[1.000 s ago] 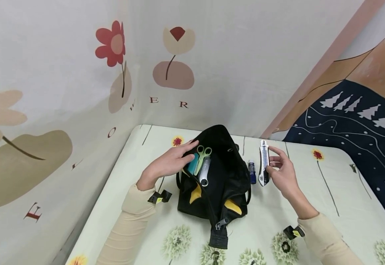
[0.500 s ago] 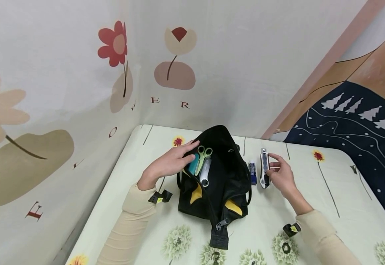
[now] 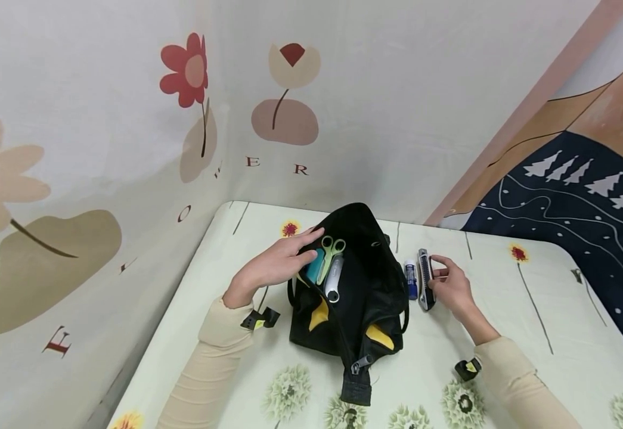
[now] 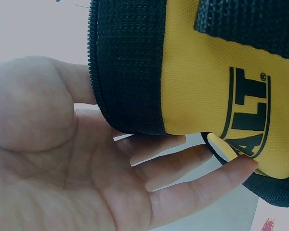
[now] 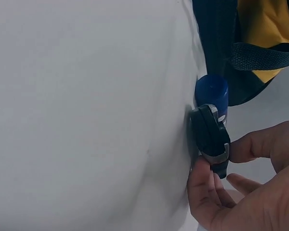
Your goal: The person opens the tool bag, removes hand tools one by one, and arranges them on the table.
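Note:
A black and yellow zippered tool bag lies with its mouth wide. My left hand holds its left rim between thumb and fairly straight fingers; the left wrist view shows the bag's yellow side and zipper edge there. Inside are green-handled scissors, a grey-white tool with a round end hole, and a teal item partly behind my thumb. My right hand pinches a grey and black utility knife, tilted on its edge at the cloth. Beside it sits a blue glue stick.
A pale flower-printed cloth covers the table. Printed fabric walls rise behind it and at the left. A zipper pull and strap end hang from the bag's near side.
My right hand has brought the utility knife nearer and lower, to beside the glue stick, and turned it onto its edge. My left hand has stayed at the bag's rim.

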The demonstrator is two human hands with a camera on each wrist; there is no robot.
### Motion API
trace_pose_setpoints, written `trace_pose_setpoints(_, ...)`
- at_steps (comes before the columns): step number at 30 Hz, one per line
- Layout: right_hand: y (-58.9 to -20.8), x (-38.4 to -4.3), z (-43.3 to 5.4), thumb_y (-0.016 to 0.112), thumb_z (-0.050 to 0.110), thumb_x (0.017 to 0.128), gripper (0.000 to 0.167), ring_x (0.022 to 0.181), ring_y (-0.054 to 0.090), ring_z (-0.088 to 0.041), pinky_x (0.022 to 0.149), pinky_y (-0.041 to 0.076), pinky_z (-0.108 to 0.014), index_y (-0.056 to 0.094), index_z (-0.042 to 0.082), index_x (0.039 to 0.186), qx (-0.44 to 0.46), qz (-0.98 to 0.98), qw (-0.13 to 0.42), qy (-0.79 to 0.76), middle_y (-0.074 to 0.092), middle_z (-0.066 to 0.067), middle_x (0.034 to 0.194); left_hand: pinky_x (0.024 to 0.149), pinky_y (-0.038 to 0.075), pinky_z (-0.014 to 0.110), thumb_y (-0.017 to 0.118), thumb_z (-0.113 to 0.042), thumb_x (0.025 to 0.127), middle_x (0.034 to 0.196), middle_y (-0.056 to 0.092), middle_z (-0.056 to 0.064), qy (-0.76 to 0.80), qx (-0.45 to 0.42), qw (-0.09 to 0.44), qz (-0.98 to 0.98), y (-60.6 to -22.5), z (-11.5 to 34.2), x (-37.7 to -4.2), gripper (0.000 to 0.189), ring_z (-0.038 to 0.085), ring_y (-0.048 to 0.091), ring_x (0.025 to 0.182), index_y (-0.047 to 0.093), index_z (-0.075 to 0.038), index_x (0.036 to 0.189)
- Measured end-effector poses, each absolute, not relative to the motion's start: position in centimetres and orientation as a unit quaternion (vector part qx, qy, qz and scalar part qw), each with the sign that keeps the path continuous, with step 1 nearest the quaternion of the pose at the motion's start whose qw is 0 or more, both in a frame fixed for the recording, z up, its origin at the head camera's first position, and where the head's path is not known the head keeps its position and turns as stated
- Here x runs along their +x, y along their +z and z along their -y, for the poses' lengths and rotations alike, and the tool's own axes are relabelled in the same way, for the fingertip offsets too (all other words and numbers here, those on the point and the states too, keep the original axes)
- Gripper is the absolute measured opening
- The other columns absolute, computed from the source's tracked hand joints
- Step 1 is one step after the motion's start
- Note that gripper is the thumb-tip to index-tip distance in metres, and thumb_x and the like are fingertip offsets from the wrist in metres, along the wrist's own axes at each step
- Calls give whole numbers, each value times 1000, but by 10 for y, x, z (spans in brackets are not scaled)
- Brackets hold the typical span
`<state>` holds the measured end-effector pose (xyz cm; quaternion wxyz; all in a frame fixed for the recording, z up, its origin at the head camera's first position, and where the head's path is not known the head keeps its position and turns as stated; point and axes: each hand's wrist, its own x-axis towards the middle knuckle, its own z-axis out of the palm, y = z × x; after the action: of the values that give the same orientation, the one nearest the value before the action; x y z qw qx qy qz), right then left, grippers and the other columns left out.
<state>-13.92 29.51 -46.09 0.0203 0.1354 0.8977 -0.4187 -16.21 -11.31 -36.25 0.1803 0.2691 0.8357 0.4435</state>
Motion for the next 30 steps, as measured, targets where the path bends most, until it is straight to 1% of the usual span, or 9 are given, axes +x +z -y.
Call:
trace_pose_setpoints(6,-463,-139,-297,65,-10,93,72,112,67,-40,70,51,-22,45,-6,163,130,-900,24,-415,65,-30,125,135,17,55,47,-16,117,183,19,17,443,271,179,-835,-364,112,-164,62,36,16,170,29,-2,175)
trace_pose_setpoints(12,-463,-137,-297,66,-7,96,70,116,67,-45,74,52,-25,45,-6,163,124,-905,30,-406,65,-31,127,135,17,56,46,-16,118,184,18,18,444,274,181,-834,-366,113,-164,62,37,15,170,28,-1,175)
trace_pose_setpoints(17,-465,-137,-299,67,-6,97,68,117,68,-47,73,52,-26,46,-7,162,122,-911,28,-393,66,-30,124,135,17,56,46,-16,117,184,18,17,443,274,180,-834,-366,113,-164,62,36,15,170,28,-2,175)
trace_pose_setpoints(24,-463,-135,-303,67,-1,102,62,120,68,-47,74,53,-27,47,-7,161,119,-916,31,-382,67,-27,122,135,18,55,47,-15,117,183,19,18,441,281,175,-834,-365,113,-166,62,36,16,170,28,-1,175)
trace_pose_setpoints(30,-460,-134,-304,67,3,104,60,118,68,-47,71,54,-27,48,-6,160,117,-916,33,-383,68,-26,121,135,18,56,46,-14,117,183,19,18,441,283,174,-834,-365,113,-165,62,37,16,170,28,0,174)
